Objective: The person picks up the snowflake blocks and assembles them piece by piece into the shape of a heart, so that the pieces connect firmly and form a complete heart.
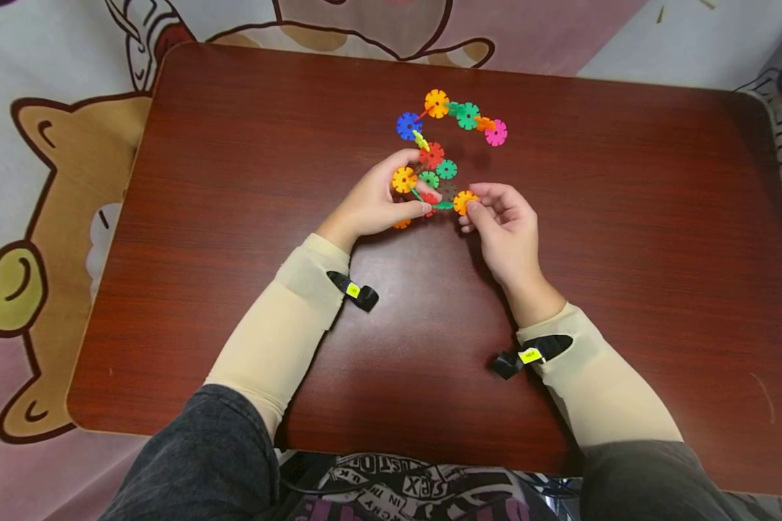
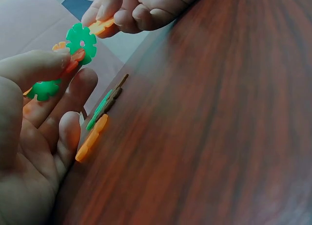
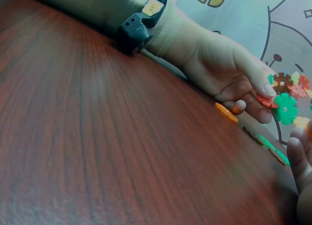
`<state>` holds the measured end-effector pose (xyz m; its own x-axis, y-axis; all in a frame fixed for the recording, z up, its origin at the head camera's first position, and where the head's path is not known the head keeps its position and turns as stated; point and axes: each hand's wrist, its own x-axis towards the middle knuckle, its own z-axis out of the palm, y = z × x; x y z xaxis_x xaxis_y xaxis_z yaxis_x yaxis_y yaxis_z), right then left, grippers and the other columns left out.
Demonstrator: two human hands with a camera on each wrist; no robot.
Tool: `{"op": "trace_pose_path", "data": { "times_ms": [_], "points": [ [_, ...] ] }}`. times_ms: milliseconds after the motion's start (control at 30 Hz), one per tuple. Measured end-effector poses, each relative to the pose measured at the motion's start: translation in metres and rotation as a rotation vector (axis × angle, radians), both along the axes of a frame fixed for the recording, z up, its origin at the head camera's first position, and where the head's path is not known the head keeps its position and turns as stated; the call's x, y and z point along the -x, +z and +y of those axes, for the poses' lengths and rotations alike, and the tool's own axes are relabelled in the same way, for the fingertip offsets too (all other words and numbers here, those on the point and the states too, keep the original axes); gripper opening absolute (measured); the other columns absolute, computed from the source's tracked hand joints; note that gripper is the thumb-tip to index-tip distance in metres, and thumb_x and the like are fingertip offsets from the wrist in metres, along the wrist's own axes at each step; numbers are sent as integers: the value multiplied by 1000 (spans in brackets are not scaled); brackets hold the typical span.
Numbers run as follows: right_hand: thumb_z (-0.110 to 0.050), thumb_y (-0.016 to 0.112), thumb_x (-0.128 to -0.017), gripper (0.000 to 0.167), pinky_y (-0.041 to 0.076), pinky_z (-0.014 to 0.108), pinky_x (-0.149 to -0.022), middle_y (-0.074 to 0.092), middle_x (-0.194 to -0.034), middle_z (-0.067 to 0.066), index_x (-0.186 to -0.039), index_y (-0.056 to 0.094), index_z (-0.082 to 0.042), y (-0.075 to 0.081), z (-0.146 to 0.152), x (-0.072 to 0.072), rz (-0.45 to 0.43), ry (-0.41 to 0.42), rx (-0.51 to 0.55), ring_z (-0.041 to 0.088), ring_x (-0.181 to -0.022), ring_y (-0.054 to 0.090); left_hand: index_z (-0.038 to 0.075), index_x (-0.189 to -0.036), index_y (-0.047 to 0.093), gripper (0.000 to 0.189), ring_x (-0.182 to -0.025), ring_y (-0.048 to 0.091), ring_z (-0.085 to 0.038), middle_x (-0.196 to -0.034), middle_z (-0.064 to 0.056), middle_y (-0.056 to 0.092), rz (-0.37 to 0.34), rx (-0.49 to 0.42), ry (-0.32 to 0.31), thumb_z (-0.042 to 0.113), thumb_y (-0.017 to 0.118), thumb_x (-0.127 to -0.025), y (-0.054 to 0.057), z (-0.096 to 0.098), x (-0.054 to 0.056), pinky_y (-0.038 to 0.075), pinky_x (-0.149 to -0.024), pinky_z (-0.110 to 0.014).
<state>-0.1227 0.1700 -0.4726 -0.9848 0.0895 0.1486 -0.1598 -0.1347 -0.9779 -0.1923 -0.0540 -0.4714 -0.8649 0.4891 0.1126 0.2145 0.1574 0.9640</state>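
My left hand (image 1: 371, 199) holds a chain of notched plastic snowflake discs, its thumb and fingers pinching a red disc (image 2: 74, 61). A green disc (image 2: 82, 44) slots onto that red one. With thumb and fingertips, my right hand (image 1: 511, 228) pinches an orange disc (image 1: 465, 202) at the end of this green piece; the joint between them is partly covered in the left wrist view. The chain curves away past a blue disc (image 1: 409, 126) and a yellow-orange disc (image 1: 436, 103) to a pink disc (image 1: 496, 133). My left fingers hide part of the chain.
Loose discs lie flat on the brown table (image 1: 234, 217) under the hands: an orange one (image 2: 91, 138), green ones (image 1: 446, 169) and brown ones (image 3: 252, 135). A cartoon-patterned cloth (image 1: 72, 181) shows beyond the table's left and far edges.
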Motion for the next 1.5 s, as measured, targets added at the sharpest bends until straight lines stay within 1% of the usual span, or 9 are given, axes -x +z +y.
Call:
{"op": "trace_pose_path", "data": {
  "times_ms": [200, 367, 500, 733, 867, 967, 1033, 1167, 1500],
  "points": [
    [14, 61, -98, 18, 59, 26, -61, 71, -85, 6, -114, 69, 11, 1, 0, -1, -1, -1, -15, 16, -65, 69, -4, -148, 53, 75, -136, 51, -19, -146, -15, 60, 4, 26, 0, 12, 89, -85, 0, -1, 0, 36, -115, -24],
    [15, 60, -97, 22, 58, 25, -61, 70, -85, 6, -118, 61, 21, 2, 0, -1, 5, 6, -33, 15, -65, 68, -5, -149, 54, 74, -134, 53, -19, -146, -15, 60, 8, 18, -17, 12, 89, -86, 0, -1, 1, 39, -112, -24],
    [15, 62, -97, 26, 60, 26, -63, 70, -86, 7, -121, 58, 24, 1, 0, 0, -8, 32, -47, 15, -67, 70, -5, -148, 54, 73, -122, 57, -19, -143, -15, 61, -9, -5, -25, 10, 88, -86, 1, -1, 0, 49, -99, -28],
    [15, 62, -98, 27, 61, 28, -65, 73, -89, 8, -124, 60, 22, 1, 2, 0, -12, 81, -53, 16, -70, 73, -6, -148, 54, 74, -132, 53, -19, -146, -16, 60, 4, 5, -13, 11, 89, -85, 2, -1, 0, 40, -111, -24],
    [18, 62, -98, 26, 62, 29, -66, 75, -89, 8, -123, 61, 22, 1, 4, 0, -9, 124, -26, 17, -71, 75, -4, -149, 54, 74, -107, 63, -20, -144, -13, 61, -26, -8, -23, 10, 89, -85, 3, -1, -1, 50, -93, -26],
    [19, 63, -96, 25, 62, 30, -66, 76, -88, 9, -121, 63, 21, 1, 4, 0, -14, 140, -13, 18, -71, 76, -2, -150, 53, 74, -88, 62, -20, -144, -11, 61, -38, 1, -28, 11, 89, -86, 3, -2, -1, 51, -80, -27],
    [21, 63, -95, 25, 63, 30, -66, 77, -88, 10, -120, 64, 21, 1, 5, 0, -17, 146, -9, 18, -71, 77, -3, -150, 53, 75, -94, 62, -19, -145, -12, 60, -36, 14, -26, 11, 89, -86, 3, -3, -1, 51, -82, -26],
    [22, 64, -94, 24, 63, 31, -65, 77, -89, 11, -118, 67, 19, 1, 5, 1, -22, 154, 6, 18, -71, 77, -6, -150, 52, 77, -126, 57, -19, -147, -16, 59, -25, 29, -28, 10, 89, -85, 2, -4, 0, 47, -103, -24],
    [24, 64, -94, 23, 63, 32, -66, 78, -90, 13, -117, 66, 21, 0, 6, 0, -22, 182, 16, 18, -72, 78, -5, -151, 52, 78, -134, 55, -20, -148, -18, 60, -22, 62, -38, 11, 89, -85, 3, -4, 1, 38, -114, -23]
  ]
}}
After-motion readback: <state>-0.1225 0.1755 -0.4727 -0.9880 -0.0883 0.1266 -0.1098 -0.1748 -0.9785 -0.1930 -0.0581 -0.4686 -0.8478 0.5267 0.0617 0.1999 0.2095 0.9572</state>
